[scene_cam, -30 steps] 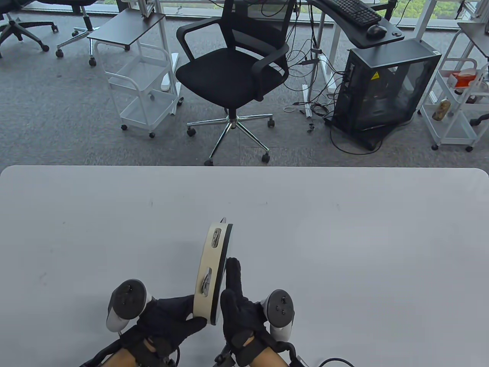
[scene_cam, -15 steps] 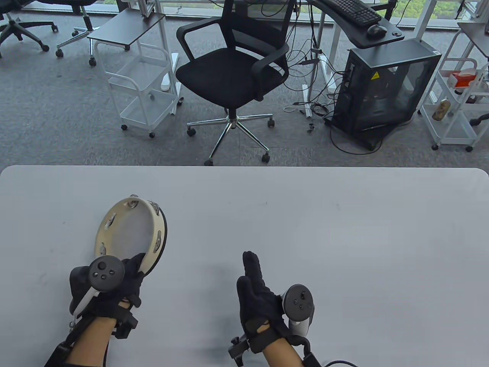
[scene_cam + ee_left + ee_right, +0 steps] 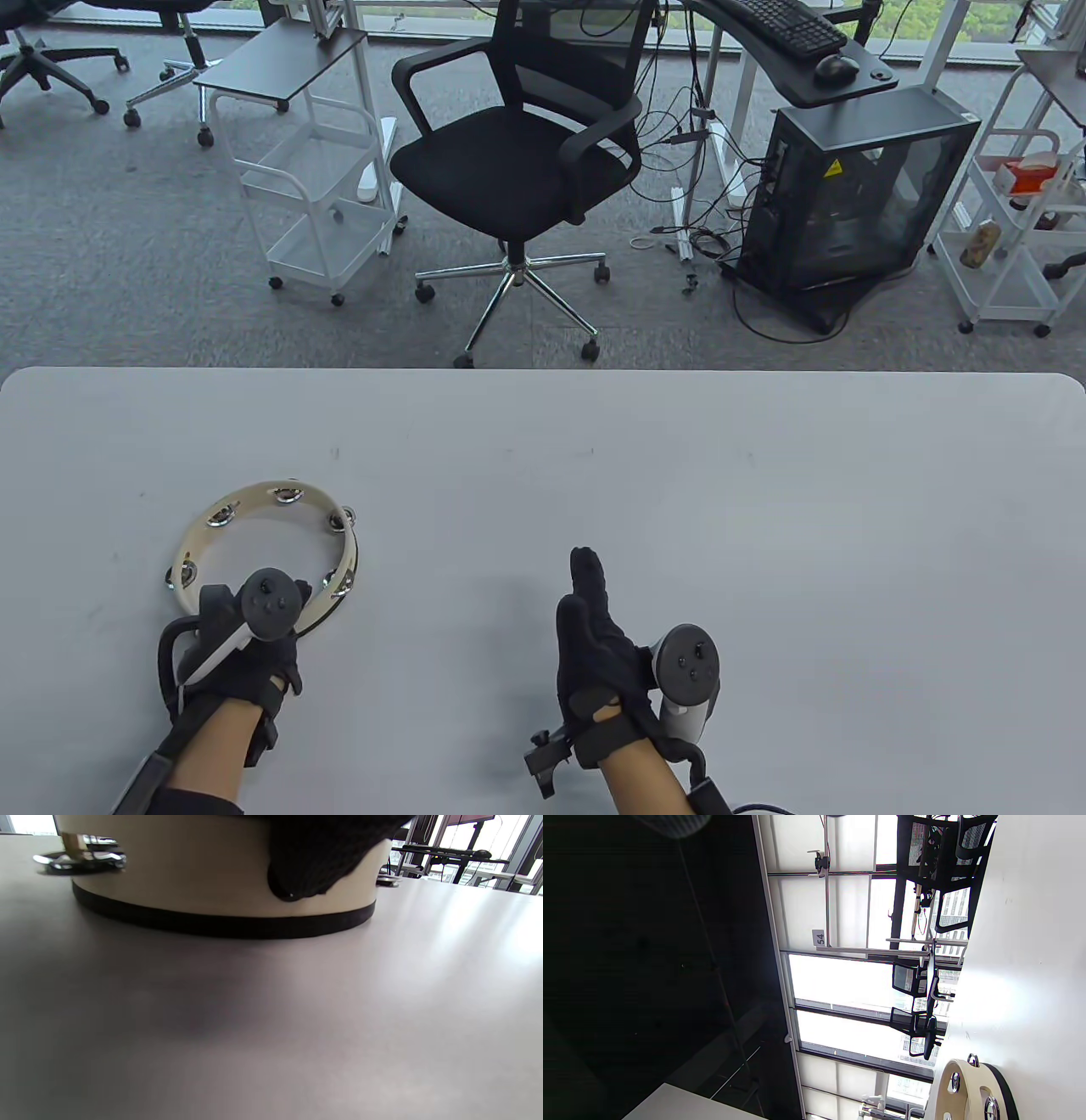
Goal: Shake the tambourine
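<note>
A cream tambourine (image 3: 263, 548) with a black band and metal jingles lies flat on the grey table (image 3: 764, 552), at the front left. My left hand (image 3: 293, 611) grips its near rim. In the left wrist view a gloved finger (image 3: 305, 857) lies over the outside of the rim (image 3: 191, 878), whose black band rests on the table. My right hand (image 3: 585, 594) is empty, fingers stretched forward, at the front middle and well apart from the tambourine. The tambourine also shows in the right wrist view (image 3: 967, 1090), at the bottom edge.
Beyond the table's far edge stand a black office chair (image 3: 509, 161), a white trolley (image 3: 314, 195) and a black computer case (image 3: 857, 195). A cable (image 3: 755, 805) runs off the front edge by my right wrist.
The left hand carried the tambourine from upright between both hands out to the left and laid it flat on the table. The right hand drew slightly right, staying open.
</note>
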Available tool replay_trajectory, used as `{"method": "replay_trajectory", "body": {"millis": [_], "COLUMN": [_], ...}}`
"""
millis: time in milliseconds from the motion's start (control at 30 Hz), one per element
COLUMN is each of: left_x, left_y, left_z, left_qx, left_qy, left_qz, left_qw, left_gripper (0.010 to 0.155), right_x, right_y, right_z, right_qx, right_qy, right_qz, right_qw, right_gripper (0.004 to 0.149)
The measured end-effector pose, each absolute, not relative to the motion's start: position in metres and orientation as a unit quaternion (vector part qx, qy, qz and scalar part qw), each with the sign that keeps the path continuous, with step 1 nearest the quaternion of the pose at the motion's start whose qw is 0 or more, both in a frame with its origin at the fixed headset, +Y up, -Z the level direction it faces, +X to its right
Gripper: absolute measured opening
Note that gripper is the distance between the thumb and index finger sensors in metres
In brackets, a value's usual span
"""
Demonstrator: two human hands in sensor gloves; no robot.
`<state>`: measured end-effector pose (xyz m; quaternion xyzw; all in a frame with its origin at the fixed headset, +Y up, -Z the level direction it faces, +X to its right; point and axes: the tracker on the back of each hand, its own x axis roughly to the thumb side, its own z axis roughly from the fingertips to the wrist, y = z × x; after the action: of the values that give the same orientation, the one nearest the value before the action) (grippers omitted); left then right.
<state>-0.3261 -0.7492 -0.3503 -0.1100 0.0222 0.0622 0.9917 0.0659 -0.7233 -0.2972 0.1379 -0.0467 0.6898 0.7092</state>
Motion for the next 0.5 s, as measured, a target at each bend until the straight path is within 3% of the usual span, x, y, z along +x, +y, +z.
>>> {"method": "replay_trajectory", "body": {"millis": [167, 267, 400, 500], "left_x": [-0.31, -0.292, -0.274, -0.265], "left_y": [-0.717, -0.69, -0.67, -0.67], "left_z": [-0.337, -0.319, -0.292, -0.278], "left_qx": [-0.044, -0.025, 0.004, -0.03], "left_qy": [-0.025, -0.07, -0.117, -0.135], "left_qz": [0.158, 0.187, 0.186, 0.189], "left_qw": [0.986, 0.98, 0.976, 0.972], "left_gripper": [0.06, 0.07, 0.084, 0.091], "right_x": [0.069, 0.069, 0.062, 0.052], "right_y": [-0.712, -0.699, -0.686, -0.681], "right_z": [-0.297, -0.292, -0.282, -0.274], "right_qx": [0.147, 0.15, 0.168, 0.193], "right_qy": [-0.05, -0.053, -0.047, -0.06], "right_qz": [0.703, 0.734, 0.831, 0.907], "right_qw": [0.694, 0.661, 0.529, 0.369], "right_gripper": [0.092, 0.09, 0.089, 0.088]}}
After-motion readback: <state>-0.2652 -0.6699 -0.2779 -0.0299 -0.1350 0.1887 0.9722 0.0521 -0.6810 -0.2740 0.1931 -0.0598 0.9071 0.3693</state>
